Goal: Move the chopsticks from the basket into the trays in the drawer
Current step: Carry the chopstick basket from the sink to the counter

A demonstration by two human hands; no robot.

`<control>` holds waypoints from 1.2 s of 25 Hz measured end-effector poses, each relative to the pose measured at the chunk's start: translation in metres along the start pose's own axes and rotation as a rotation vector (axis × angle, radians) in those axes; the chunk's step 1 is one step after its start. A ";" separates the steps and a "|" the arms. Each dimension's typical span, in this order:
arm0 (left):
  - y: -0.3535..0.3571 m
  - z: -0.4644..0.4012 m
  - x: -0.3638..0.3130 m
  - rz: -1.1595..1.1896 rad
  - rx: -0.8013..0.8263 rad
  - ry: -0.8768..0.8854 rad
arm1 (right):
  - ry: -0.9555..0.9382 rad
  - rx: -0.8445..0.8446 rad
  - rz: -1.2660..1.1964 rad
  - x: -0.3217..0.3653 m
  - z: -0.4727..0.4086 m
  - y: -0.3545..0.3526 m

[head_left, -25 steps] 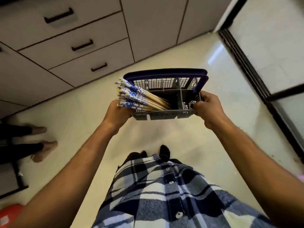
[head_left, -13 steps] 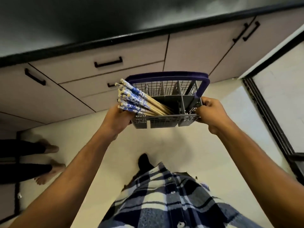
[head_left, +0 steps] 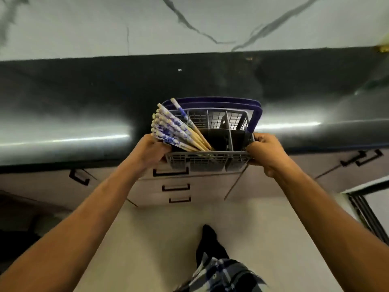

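Observation:
A grey mesh basket point(head_left: 210, 160) with a blue handle point(head_left: 255, 114) is held in the air at the front edge of the dark countertop point(head_left: 84, 102). My left hand point(head_left: 150, 151) grips its left side and my right hand point(head_left: 265, 151) grips its right side. A bundle of wooden chopsticks point(head_left: 174, 128) with blue-and-white patterned tops leans out of the basket's left compartment. The other compartments look empty. Below the counter sit closed drawers point(head_left: 176, 187) with black handles. No trays are in view.
A pale marbled wall point(head_left: 189, 24) rises behind the countertop. More closed cabinet doors point(head_left: 357, 163) run to the right and left under the counter. Beige floor point(head_left: 168, 239) lies below, with my dark foot and checked shirt near the bottom.
Both hands have carried the basket up and forward from floor level to the counter's edge. The view has tilted up, so the countertop and wall now fill the top. One chopstick has shifted upright.

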State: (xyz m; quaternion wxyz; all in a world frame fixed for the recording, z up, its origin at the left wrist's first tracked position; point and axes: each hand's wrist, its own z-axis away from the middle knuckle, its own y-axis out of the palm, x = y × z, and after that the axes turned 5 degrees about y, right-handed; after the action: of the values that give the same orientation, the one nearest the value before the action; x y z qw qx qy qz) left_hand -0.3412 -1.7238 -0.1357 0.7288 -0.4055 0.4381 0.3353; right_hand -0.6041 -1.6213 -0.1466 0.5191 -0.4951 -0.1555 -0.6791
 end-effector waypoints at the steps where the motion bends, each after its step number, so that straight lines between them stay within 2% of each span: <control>1: -0.003 -0.018 -0.011 0.004 -0.030 -0.016 | 0.003 0.004 0.004 0.014 -0.018 -0.001; 5: -0.006 -0.075 -0.031 0.042 -0.045 -0.018 | -0.021 0.022 0.011 0.051 -0.079 0.001; 17: -0.023 -0.219 -0.043 0.104 0.102 -0.085 | 0.042 0.005 -0.014 0.103 -0.196 0.025; 30: -0.027 -0.247 -0.057 0.182 0.103 -0.072 | -0.008 0.059 0.005 0.130 -0.226 0.026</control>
State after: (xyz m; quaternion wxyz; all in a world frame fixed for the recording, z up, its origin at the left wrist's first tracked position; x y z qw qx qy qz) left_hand -0.4316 -1.9623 -0.1472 0.7306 -0.3136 0.4632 0.3917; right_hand -0.6931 -1.8676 -0.1506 0.5345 -0.4827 -0.1765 -0.6710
